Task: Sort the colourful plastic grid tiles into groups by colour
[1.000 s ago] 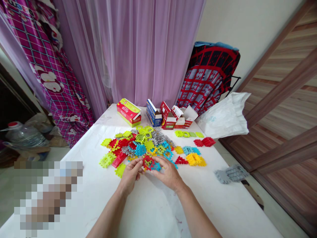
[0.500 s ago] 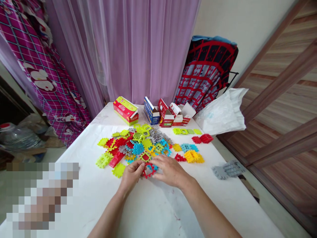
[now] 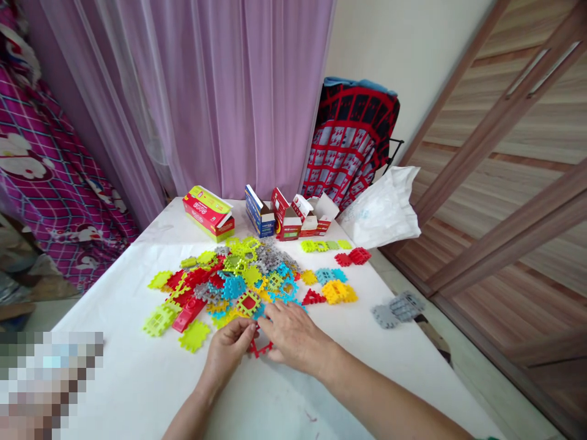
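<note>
Close to the near side of the pile, a red open-frame plastic building piece [image 3: 262,351] is held between both hands. My left hand [image 3: 229,349] pinches its left edge with thumb and forefinger. My right hand [image 3: 290,335] is curled over its right and upper side, covering much of the piece. Just beyond the fingers spreads a heap of interlocking plastic pieces in lime green, red, blue, yellow and grey, with a green frame around a red centre [image 3: 248,303] at its front. A lime green toothed piece [image 3: 194,336] lies left of my left hand.
Sorted stacks sit to the right: yellow pieces [image 3: 339,293], light blue pieces [image 3: 331,275], red pieces [image 3: 359,255] and grey pieces [image 3: 398,307] by the table edge. Several boxes, including a red-and-green box [image 3: 208,214], line the back, beside a white bag [image 3: 384,208].
The view has swung to the right, so everything appears further left. My right hand has closed in toward my left, its fingers now more curled over the red piece.
</note>
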Available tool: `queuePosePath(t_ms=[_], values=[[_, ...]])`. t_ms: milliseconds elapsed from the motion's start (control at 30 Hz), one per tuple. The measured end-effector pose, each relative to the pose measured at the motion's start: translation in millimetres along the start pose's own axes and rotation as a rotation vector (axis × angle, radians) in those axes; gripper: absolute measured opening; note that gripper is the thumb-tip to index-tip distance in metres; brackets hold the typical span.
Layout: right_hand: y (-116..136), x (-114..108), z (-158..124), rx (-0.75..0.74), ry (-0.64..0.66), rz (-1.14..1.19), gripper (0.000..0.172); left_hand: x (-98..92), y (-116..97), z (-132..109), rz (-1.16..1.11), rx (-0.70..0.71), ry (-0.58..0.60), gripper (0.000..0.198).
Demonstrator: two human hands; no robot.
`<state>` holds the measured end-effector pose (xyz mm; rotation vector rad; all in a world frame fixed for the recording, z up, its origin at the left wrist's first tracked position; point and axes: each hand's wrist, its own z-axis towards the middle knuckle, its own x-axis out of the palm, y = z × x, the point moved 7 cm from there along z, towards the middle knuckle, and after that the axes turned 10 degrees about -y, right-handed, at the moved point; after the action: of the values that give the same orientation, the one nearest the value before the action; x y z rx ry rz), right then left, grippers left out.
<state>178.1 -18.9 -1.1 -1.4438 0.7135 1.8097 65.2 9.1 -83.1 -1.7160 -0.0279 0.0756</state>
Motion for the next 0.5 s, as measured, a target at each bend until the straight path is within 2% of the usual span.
queuePosePath(t_ms=[133, 233, 300, 400, 500], values=[[-9.0, 2.9, -1.9, 0.077, 0.046, 0.07, 0.031, 1.9, -2.5, -3.0, 0.031, 0.01, 0.063, 0.051], [-43.4, -9.1, -10.4, 0.138, 0.053, 0.124, 0.034, 0.6, -5.2, -4.0, 0.042, 0.038, 0.107, 0.062], [-89.5, -26.6, -21.2, 0.221, -0.007, 0.117, 0.042, -3.3, -5.9, -3.1, 0.06, 0.057, 0.087, 0.063], [-184.7, -53.5, -46.4, 0.422, -0.059, 0.047, 0.048, -6.9, -2.2, -1.8, 0.098, 0.066, 0.057, 0.062], [-278.9, -71.6, -75.9, 0.626, -0.023, -0.067, 0.049, -6.5, 4.8, -0.4, 0.119, 0.063, 0.056, 0.061]])
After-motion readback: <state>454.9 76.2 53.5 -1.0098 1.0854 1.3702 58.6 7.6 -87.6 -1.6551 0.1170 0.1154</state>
